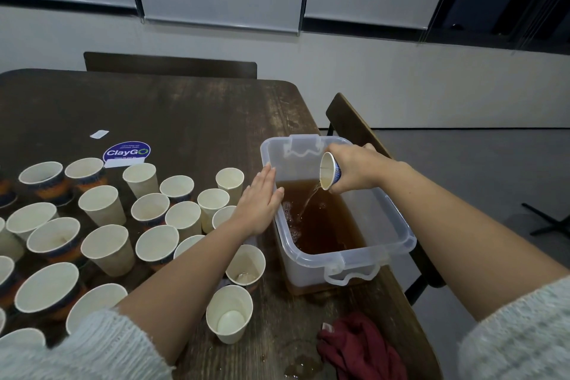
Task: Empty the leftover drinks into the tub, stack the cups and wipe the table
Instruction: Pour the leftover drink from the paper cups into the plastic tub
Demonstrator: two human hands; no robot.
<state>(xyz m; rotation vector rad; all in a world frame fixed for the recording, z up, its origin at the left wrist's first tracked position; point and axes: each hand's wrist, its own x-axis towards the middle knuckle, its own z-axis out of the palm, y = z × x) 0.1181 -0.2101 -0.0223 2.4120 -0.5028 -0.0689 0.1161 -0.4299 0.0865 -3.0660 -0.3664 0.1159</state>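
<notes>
A clear plastic tub point(398, 225) stands on the right part of the dark wooden table point(191, 114) and holds brown liquid point(327, 225). My right hand point(357, 171) grips a small paper cup point(329, 170), tipped on its side over the tub, and a thin brown stream runs from it into the liquid. My left hand point(259, 203) presses flat with straight fingers against the tub's left wall. Several white paper cups point(108, 248) stand upright left of the tub. A dark red cloth point(361, 348) lies crumpled near the table's front edge.
One cup point(245, 267) by the tub's near left corner has a little liquid at its bottom. A small wet patch point(300, 364) lies left of the cloth. A ClayGo sticker point(126, 153) is stuck to the table. Chairs point(354, 123) stand behind and right.
</notes>
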